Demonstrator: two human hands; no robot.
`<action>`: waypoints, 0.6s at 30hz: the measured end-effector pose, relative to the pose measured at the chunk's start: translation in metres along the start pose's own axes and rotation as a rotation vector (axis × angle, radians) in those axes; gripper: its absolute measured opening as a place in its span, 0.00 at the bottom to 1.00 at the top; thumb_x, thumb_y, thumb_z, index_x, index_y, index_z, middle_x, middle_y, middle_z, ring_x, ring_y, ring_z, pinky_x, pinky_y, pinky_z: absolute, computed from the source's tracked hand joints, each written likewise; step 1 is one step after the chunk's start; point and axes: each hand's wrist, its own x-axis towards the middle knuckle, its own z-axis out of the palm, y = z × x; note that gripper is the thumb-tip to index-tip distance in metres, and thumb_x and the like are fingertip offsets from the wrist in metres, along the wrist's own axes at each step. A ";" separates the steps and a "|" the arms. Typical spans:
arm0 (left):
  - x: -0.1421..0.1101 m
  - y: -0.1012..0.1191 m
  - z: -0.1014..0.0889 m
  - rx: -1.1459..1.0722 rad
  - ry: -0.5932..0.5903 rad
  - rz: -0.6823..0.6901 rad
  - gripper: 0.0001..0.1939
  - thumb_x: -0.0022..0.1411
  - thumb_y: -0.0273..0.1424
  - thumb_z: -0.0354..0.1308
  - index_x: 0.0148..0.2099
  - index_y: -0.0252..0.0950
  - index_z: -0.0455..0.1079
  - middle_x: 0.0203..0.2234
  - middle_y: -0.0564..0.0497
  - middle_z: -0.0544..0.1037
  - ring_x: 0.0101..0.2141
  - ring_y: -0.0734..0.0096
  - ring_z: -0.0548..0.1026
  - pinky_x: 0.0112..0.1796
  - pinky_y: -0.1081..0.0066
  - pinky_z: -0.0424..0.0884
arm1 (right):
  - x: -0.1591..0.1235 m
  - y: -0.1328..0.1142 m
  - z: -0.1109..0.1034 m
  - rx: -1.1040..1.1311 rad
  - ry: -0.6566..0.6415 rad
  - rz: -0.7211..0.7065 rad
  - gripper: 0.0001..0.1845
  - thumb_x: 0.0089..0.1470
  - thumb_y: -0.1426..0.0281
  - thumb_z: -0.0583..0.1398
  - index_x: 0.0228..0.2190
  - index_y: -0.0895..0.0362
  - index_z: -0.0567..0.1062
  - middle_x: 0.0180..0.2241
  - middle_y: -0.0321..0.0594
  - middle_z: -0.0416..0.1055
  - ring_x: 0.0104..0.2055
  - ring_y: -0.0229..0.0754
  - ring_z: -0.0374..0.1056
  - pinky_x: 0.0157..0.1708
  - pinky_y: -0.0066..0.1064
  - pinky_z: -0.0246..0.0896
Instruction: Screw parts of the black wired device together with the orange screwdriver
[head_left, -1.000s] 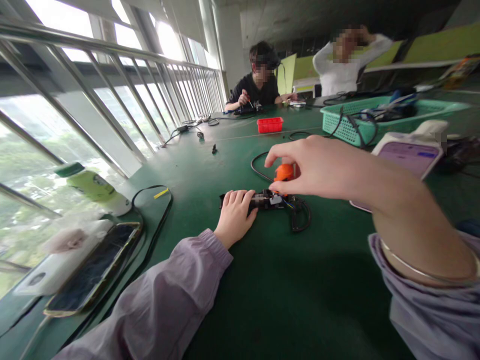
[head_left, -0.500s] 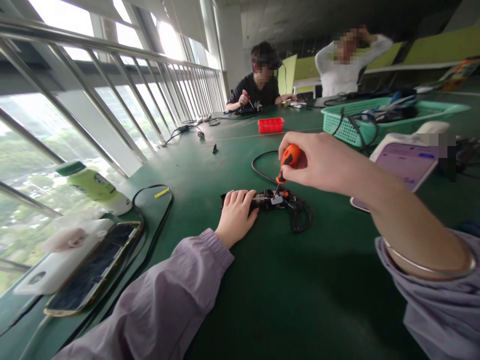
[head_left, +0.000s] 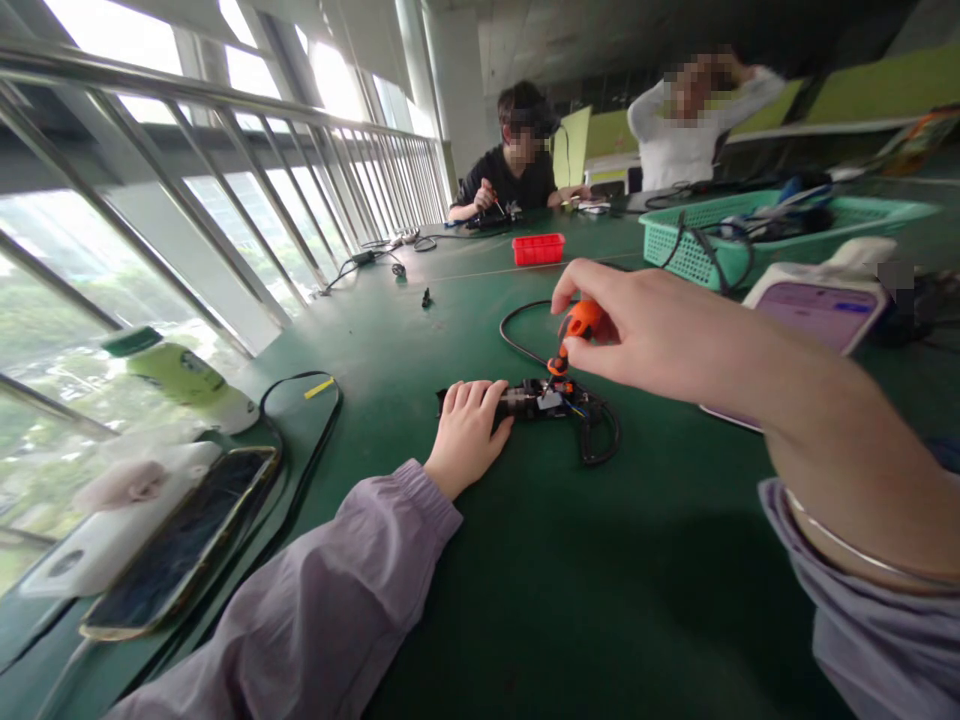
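Observation:
On the green table lies a black elongated device (head_left: pixel 551 401) with coloured wires and opened inner parts at its right end. My left hand (head_left: pixel 466 432) is closed over its left part, pressing it against the table. An orange and black screwdriver (head_left: pixel 582 321) stands slightly tilted over the exposed end, gripped by the fingertips of my right hand (head_left: pixel 645 325). Its tip is at the device's inner parts; the exact contact point is too small to make out. A black cable (head_left: pixel 616 440) loops around the device's right end.
A red tray (head_left: pixel 538 250) and a green basket (head_left: pixel 697 245) of cables stand farther back. Phones (head_left: pixel 184 545) and a bottle (head_left: pixel 184 380) are at left, another phone (head_left: pixel 817 305) at right. Two people (head_left: pixel 510 175) sit across; one holds a tool. A railing (head_left: pixel 225 110) runs along the left.
My right hand has turned at the wrist, and the screwdriver's handle has rotated and tilted, with less of its shaft showing. My left hand stays on the device. The view has shifted slightly.

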 end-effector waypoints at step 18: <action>-0.001 0.000 0.001 0.017 0.001 0.002 0.20 0.62 0.34 0.49 0.56 0.35 0.60 0.47 0.45 0.69 0.48 0.59 0.64 0.55 0.56 0.56 | -0.014 -0.004 -0.007 -0.046 0.024 -0.024 0.12 0.53 0.64 0.55 0.41 0.53 0.69 0.26 0.37 0.70 0.23 0.38 0.63 0.22 0.30 0.47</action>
